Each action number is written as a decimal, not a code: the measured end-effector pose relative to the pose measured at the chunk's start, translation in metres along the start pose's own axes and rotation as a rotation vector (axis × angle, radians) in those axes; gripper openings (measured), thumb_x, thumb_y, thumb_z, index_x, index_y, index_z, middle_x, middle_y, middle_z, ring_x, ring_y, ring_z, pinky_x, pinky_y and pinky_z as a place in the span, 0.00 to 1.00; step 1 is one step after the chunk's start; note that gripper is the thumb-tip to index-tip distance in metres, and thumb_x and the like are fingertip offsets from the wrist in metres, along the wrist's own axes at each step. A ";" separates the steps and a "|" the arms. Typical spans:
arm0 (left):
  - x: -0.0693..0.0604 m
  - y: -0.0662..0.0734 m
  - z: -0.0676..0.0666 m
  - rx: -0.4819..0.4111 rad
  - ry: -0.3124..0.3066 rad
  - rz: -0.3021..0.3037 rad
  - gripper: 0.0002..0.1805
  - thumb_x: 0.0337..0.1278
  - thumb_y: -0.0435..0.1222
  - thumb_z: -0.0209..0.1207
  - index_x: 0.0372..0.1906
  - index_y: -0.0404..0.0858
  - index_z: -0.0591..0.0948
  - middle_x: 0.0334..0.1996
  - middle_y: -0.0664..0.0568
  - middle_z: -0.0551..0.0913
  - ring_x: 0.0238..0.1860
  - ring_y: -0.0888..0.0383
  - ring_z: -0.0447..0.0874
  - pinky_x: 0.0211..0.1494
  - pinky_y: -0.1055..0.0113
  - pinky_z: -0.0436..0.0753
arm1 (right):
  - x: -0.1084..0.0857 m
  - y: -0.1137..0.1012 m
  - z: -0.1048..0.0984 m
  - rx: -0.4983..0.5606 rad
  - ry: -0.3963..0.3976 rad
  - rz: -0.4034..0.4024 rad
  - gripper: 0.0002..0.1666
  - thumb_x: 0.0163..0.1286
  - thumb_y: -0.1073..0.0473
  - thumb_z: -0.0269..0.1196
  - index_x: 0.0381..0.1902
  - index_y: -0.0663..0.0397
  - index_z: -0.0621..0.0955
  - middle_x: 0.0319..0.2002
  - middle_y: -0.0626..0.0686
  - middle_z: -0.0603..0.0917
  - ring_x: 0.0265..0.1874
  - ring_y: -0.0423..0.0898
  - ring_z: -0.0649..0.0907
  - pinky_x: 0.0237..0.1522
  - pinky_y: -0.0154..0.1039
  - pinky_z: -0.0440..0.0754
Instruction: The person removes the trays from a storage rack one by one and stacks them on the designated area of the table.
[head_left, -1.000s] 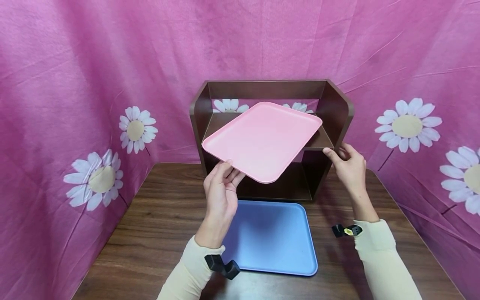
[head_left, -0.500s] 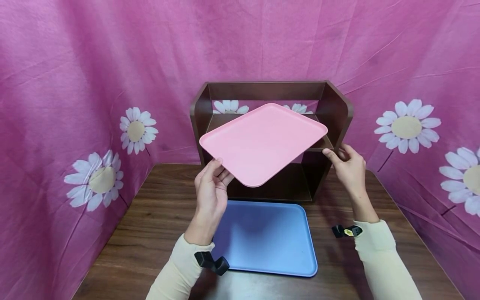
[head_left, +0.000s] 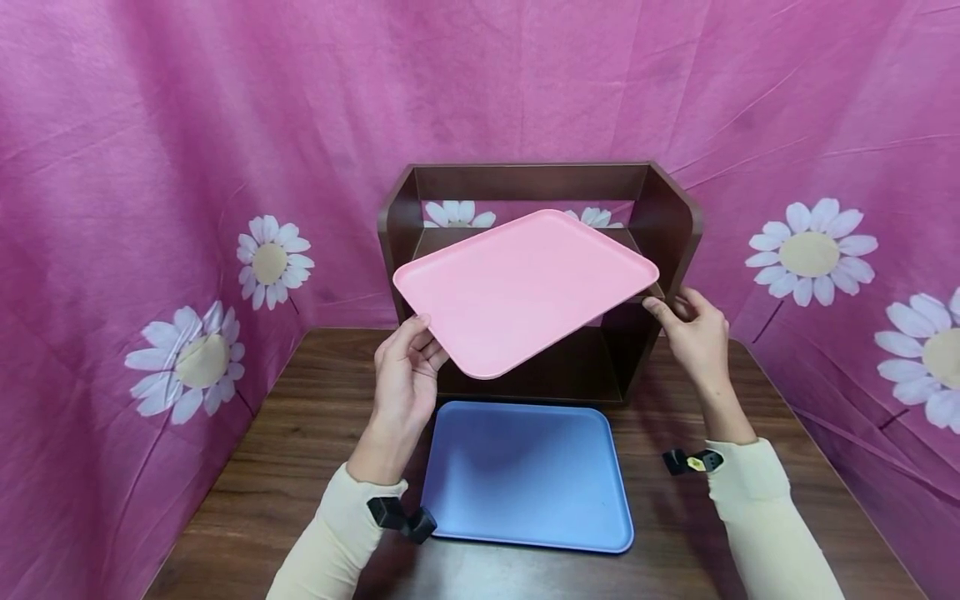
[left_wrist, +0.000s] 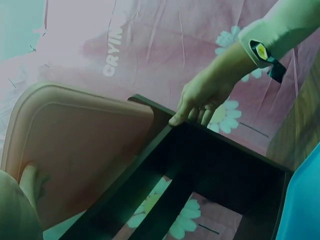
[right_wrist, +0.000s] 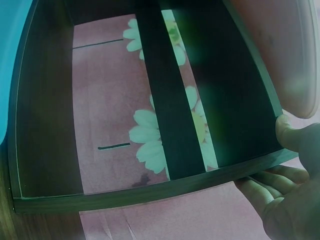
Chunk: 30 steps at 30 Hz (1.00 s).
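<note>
A pink tray (head_left: 525, 292) is held up in front of the dark brown shelf unit (head_left: 532, 182), turned at a slant. My left hand (head_left: 407, 383) pinches its near left edge, thumb on top and fingers beneath. In the left wrist view the tray's underside (left_wrist: 85, 145) shows, with fingers against it. My right hand (head_left: 697, 342) grips the shelf unit's right front edge at the middle board. The right wrist view has the thumb (right_wrist: 287, 131) on that board's front and the fingers outside the side panel. Below, a blue tray (head_left: 528, 479) lies flat on the table.
The shelf unit has an upper and a lower level, with an open back. It stands on a wooden table (head_left: 315, 433) just behind the blue tray. Pink curtains (head_left: 187, 125) with daisies hang behind and on both sides.
My left hand has moved left, and the pink tray has turned so that its long side lies more nearly level across the shelf. My right hand has stayed on the shelf edge.
</note>
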<state>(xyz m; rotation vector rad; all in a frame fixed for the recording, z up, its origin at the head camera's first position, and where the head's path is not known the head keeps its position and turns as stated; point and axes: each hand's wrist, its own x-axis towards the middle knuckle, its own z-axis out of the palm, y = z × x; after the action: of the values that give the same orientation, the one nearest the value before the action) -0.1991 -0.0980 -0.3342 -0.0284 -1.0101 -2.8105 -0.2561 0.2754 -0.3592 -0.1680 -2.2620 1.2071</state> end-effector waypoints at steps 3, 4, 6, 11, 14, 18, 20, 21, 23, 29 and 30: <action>0.003 0.002 -0.002 0.002 -0.007 -0.015 0.16 0.73 0.27 0.51 0.33 0.37 0.87 0.26 0.51 0.91 0.27 0.59 0.91 0.34 0.67 0.91 | 0.000 0.000 0.000 0.015 -0.004 -0.005 0.27 0.70 0.42 0.73 0.54 0.57 0.86 0.53 0.64 0.90 0.26 0.13 0.79 0.33 0.15 0.76; 0.004 0.003 -0.003 0.002 -0.012 -0.020 0.16 0.74 0.27 0.51 0.33 0.37 0.87 0.25 0.51 0.91 0.27 0.59 0.90 0.34 0.68 0.91 | 0.000 0.000 0.000 0.027 -0.006 -0.007 0.27 0.70 0.43 0.73 0.55 0.57 0.86 0.53 0.64 0.89 0.25 0.14 0.80 0.32 0.15 0.76; 0.006 0.005 -0.005 0.006 -0.024 -0.031 0.16 0.74 0.28 0.50 0.34 0.36 0.87 0.26 0.51 0.91 0.27 0.59 0.90 0.34 0.68 0.91 | 0.001 0.000 0.000 0.051 -0.011 -0.011 0.27 0.71 0.45 0.74 0.57 0.57 0.86 0.53 0.65 0.89 0.24 0.16 0.81 0.30 0.15 0.78; 0.011 0.010 -0.009 0.004 -0.055 -0.060 0.17 0.75 0.27 0.49 0.33 0.37 0.86 0.27 0.51 0.91 0.29 0.59 0.91 0.34 0.68 0.91 | 0.000 0.000 0.001 0.077 -0.010 -0.014 0.26 0.71 0.48 0.73 0.60 0.58 0.86 0.54 0.66 0.88 0.25 0.16 0.81 0.28 0.16 0.79; 0.013 0.013 -0.010 0.004 -0.067 -0.077 0.17 0.75 0.27 0.48 0.31 0.38 0.84 0.27 0.50 0.90 0.30 0.59 0.92 0.35 0.68 0.91 | 0.000 -0.001 0.001 0.073 -0.007 -0.010 0.26 0.72 0.48 0.73 0.60 0.58 0.86 0.54 0.66 0.88 0.27 0.13 0.80 0.29 0.15 0.79; 0.015 0.016 -0.013 0.026 -0.089 -0.093 0.17 0.75 0.27 0.47 0.31 0.38 0.83 0.27 0.51 0.90 0.31 0.60 0.91 0.36 0.69 0.90 | 0.001 -0.001 0.000 0.059 -0.003 -0.004 0.28 0.71 0.47 0.73 0.62 0.57 0.85 0.56 0.65 0.88 0.33 0.12 0.79 0.34 0.14 0.78; 0.017 0.018 -0.015 0.041 -0.106 -0.100 0.17 0.75 0.27 0.46 0.32 0.38 0.83 0.27 0.52 0.90 0.31 0.61 0.91 0.36 0.69 0.90 | 0.001 -0.001 0.001 0.043 0.002 -0.001 0.28 0.71 0.47 0.73 0.62 0.56 0.85 0.56 0.64 0.89 0.37 0.12 0.78 0.37 0.13 0.77; 0.017 0.018 -0.015 0.049 -0.116 -0.105 0.17 0.75 0.27 0.46 0.33 0.38 0.84 0.28 0.52 0.91 0.31 0.61 0.91 0.37 0.69 0.90 | 0.000 -0.001 0.001 0.034 0.004 0.000 0.28 0.71 0.46 0.73 0.63 0.56 0.85 0.57 0.63 0.89 0.38 0.12 0.78 0.39 0.13 0.77; 0.018 0.020 -0.017 0.063 -0.133 -0.113 0.18 0.76 0.28 0.45 0.34 0.39 0.84 0.28 0.52 0.91 0.31 0.61 0.91 0.37 0.69 0.90 | 0.000 -0.002 0.001 0.011 0.008 0.006 0.28 0.71 0.45 0.73 0.63 0.54 0.86 0.57 0.62 0.89 0.42 0.16 0.81 0.42 0.13 0.76; 0.021 0.024 -0.023 0.085 -0.170 -0.146 0.18 0.77 0.28 0.44 0.37 0.39 0.85 0.29 0.52 0.92 0.31 0.61 0.90 0.38 0.70 0.90 | -0.002 -0.003 0.001 -0.042 0.019 0.011 0.27 0.71 0.46 0.73 0.63 0.52 0.86 0.56 0.58 0.90 0.53 0.26 0.85 0.49 0.15 0.74; 0.021 0.024 -0.023 0.087 -0.175 -0.150 0.18 0.77 0.28 0.44 0.36 0.39 0.84 0.29 0.52 0.91 0.31 0.61 0.90 0.38 0.70 0.90 | -0.002 -0.003 0.000 -0.040 0.021 0.011 0.27 0.71 0.46 0.73 0.62 0.52 0.86 0.56 0.58 0.90 0.52 0.24 0.84 0.49 0.15 0.74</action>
<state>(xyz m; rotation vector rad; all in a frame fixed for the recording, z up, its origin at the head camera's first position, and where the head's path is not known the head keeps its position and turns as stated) -0.2154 -0.1343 -0.3354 -0.1990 -1.2207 -2.9366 -0.2544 0.2728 -0.3579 -0.2075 -2.2712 1.1612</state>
